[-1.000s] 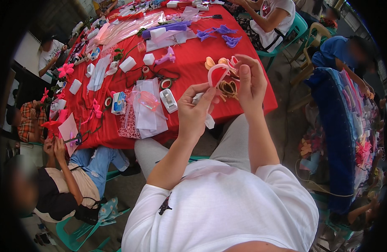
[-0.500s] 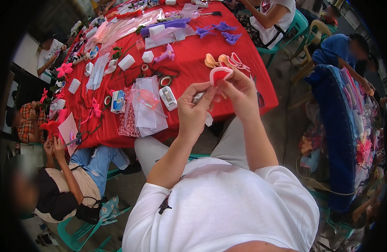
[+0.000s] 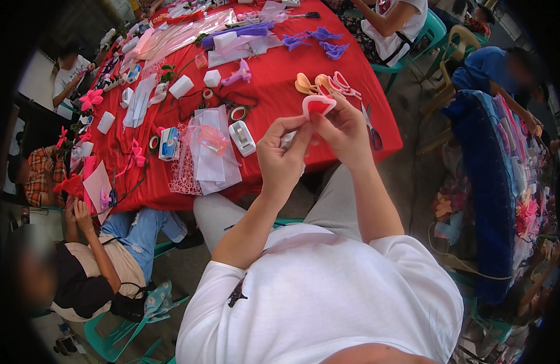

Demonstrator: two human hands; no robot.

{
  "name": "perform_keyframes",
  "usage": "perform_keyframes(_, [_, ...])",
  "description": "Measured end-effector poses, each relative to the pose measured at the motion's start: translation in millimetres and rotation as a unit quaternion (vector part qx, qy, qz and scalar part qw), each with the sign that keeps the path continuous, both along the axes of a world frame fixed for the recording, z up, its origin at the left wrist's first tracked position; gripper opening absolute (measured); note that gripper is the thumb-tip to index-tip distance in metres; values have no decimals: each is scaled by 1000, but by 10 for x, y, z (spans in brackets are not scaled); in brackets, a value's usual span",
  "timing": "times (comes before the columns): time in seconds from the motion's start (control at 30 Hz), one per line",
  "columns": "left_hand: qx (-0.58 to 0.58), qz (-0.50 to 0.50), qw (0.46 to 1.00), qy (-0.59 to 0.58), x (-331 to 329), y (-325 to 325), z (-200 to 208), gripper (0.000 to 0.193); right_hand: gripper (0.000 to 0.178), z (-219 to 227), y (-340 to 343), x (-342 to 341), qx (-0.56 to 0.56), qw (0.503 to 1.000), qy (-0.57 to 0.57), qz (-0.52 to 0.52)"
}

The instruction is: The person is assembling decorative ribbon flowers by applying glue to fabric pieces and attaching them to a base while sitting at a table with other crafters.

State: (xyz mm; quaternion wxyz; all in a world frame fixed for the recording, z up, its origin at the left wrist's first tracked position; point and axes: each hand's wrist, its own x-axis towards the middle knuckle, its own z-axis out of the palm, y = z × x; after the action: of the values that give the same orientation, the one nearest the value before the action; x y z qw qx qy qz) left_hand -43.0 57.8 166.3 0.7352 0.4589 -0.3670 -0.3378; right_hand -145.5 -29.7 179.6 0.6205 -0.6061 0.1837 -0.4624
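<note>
Pink looped strip (image 3: 318,97) is held up before the near part of the red-covered table (image 3: 280,85). Left hand (image 3: 278,155): thumb and fingers pinch one side; a white item (image 3: 287,140), kind unclear, shows there. Right hand (image 3: 348,130): pinches the other side. Just beyond: tan loops (image 3: 305,84). Rightward: scissors (image 3: 376,140). Leftward: white tape dispenser (image 3: 241,139).

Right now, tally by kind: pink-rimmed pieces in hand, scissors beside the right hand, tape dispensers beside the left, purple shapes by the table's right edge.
Pink-rimmed piece: 1
Scissors: 1
White tape dispenser: 1
Purple shapes: 3
Total: 6
</note>
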Motion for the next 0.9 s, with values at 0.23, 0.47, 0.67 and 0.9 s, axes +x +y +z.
perform_keyframes(0.23, [-3, -15, 998, 60, 42, -47, 3, 15, 10, 79, 8, -55, 46, 998, -10, 28])
perform_keyframes(0.47, [-11, -16, 999, 40, 32, -34, -2, 14, 13, 96, 11, -44, 43, 999, -10, 21])
perform_keyframes(0.67, [-23, 1, 1000, 11, 37, -30, -48, 14, 17, 14, -34, -41, 52, 998, 8, 23])
perform_keyframes(0.9, [-83, 137, 978, -134, 83, -77, -74, 20, 27, -1, 30, -51, 126, 988, -75, 56])
